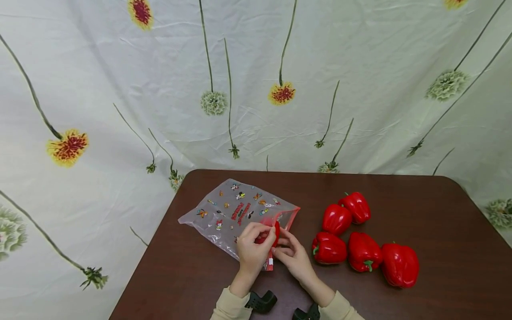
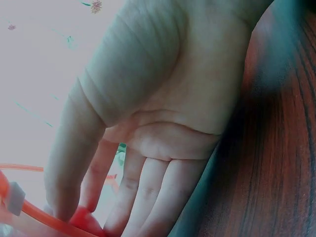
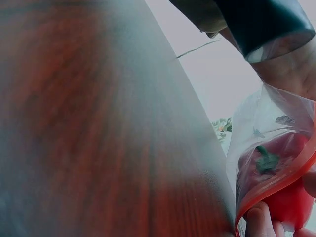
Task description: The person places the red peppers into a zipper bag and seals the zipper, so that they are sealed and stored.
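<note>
While the rim of the bag (image 1: pixel 236 211) is pinched by the left grip (image 1: pixel 253 249) and the pepper (image 3: pixel 291 205), partly inside its mouth, is held in the half-closed right grip (image 1: pixel 295 258), the opening is best spread wide so no plastic is snagged.

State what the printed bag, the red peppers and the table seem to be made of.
Bag: thin, shiny, clear plastic; a pepper shows through its wrinkled film.
Peppers: smooth, very glossy with sharp highlights; perhaps plastic, though real ones can't be ruled out.
Table: brown, low-sheen wood or wood-look laminate; the wrist views show grain streaks.
</note>
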{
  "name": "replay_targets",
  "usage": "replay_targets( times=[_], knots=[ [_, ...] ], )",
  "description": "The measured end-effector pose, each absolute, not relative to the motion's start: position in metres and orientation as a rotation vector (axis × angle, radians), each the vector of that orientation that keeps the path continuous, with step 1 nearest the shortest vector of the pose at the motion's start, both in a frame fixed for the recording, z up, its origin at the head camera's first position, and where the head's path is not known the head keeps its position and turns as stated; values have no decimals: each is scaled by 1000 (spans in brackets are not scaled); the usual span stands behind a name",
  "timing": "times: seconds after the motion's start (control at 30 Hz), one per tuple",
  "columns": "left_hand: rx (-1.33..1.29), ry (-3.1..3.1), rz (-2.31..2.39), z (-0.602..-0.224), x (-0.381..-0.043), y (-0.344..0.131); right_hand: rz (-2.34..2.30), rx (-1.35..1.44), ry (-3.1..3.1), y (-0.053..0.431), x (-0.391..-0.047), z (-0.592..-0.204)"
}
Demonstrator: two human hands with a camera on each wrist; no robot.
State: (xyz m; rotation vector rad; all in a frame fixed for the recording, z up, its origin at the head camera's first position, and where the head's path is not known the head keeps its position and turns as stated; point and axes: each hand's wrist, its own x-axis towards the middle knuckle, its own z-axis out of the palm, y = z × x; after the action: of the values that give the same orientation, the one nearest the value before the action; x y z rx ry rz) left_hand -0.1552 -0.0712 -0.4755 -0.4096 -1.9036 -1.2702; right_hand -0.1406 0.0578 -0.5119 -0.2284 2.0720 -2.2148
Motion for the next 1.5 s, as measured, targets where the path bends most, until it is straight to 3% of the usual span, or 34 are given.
replay_targets(
  times=[0.83, 1.5],
  knots=[
    [-386, -1897, -1228, -479, -157, -67, -2227, -406, 2009, 54, -134, -518],
    [-350, -1898, -1218, -485, -158, -71, -2358, -196, 2105, 82, -148, -480]
  ],
)
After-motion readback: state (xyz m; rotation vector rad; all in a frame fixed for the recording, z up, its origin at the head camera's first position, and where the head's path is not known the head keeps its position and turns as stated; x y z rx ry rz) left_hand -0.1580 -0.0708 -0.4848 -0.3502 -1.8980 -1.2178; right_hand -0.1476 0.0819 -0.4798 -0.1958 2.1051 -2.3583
